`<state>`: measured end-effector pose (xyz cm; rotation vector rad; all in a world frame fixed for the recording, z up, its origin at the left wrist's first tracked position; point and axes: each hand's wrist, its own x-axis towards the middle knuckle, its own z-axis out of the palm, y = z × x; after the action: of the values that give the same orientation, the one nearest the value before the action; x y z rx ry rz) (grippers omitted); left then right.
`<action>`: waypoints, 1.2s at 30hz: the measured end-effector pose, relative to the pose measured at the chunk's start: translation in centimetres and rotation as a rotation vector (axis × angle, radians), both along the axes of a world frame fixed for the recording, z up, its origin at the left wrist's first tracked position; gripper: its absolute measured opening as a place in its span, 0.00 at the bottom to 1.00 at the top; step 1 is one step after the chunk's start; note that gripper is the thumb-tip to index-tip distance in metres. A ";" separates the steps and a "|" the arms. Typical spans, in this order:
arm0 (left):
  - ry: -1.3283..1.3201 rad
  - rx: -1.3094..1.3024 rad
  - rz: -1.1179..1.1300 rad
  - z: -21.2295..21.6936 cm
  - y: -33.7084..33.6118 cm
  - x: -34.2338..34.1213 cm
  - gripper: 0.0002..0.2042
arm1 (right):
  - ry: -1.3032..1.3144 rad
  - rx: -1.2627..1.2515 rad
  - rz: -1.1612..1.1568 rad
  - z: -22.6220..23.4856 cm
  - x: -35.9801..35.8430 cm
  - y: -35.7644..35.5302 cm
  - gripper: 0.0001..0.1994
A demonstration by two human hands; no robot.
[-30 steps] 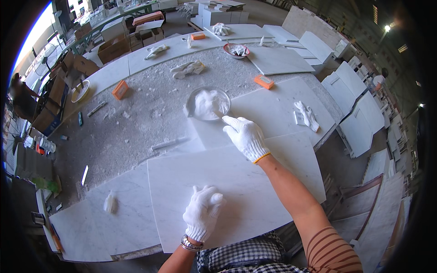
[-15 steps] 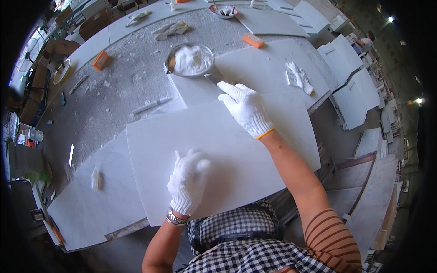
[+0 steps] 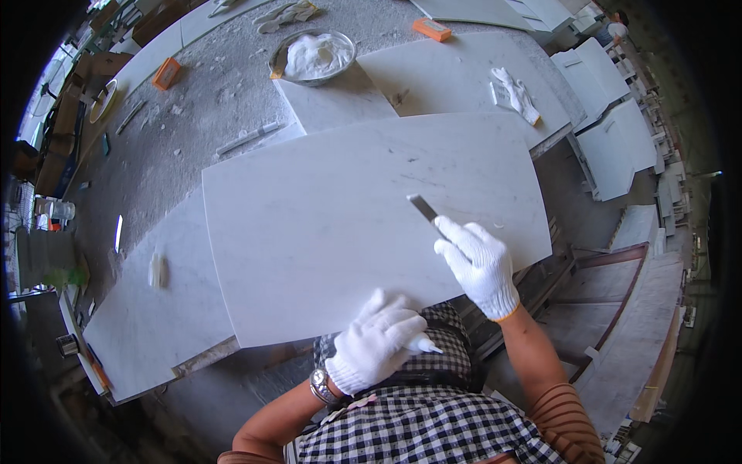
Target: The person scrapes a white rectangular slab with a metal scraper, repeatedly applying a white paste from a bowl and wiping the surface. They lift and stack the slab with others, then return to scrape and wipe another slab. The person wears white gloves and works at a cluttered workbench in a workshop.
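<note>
My right hand, in a white knit glove, is closed on a scraper with a flat metal blade. The blade points up and left above the white marble-like slab. At the slab's near edge, my gloved left hand is closed round a small white bottle with a pointed nozzle, most of it hidden by the glove. A little white mark and grey streaks show on the slab near the blade. Past the far edge stands a metal bowl of white paste.
Orange boxes and spare white gloves lie around the dusty grey table. Another white slab sits at the left, a small white bottle on it. Stacked white panels and a person are at the far right.
My right hand with the scraper has come back from beside the bowl to over the slab. My left hand has moved right and nearer to me, and its bottle's nozzle now shows.
</note>
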<state>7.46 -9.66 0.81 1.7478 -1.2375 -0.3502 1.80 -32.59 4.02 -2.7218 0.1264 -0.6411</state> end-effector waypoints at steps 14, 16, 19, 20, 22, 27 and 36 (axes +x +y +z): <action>-0.069 0.354 0.511 2.4 4.3 2.3 0.22 | 0.124 -0.122 0.017 -1.0 -1.9 3.8 0.18; -0.060 0.335 0.524 2.5 4.7 2.6 0.23 | 0.100 -0.059 0.035 -1.0 -1.8 3.8 0.17; -0.087 0.375 0.554 2.3 4.7 3.1 0.22 | 0.100 0.014 0.105 -0.7 -1.7 4.0 0.16; -0.080 0.387 0.544 2.2 4.5 3.3 0.21 | 0.149 0.034 0.096 -0.6 -1.6 4.2 0.16; -0.089 0.422 0.536 2.2 4.3 3.6 0.20 | 0.213 0.043 0.091 -0.3 -1.6 4.3 0.16; -0.020 0.448 0.540 2.3 3.8 3.8 0.18 | 0.150 0.030 0.090 0.1 -1.5 4.2 0.15; 0.015 0.446 0.550 2.2 3.6 4.0 0.16 | 0.134 -0.003 0.107 -0.2 -1.4 4.5 0.16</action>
<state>11.41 -6.08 3.01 2.3726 -0.6465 -0.3230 0.40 -28.08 3.79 -2.7511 0.0120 -0.4297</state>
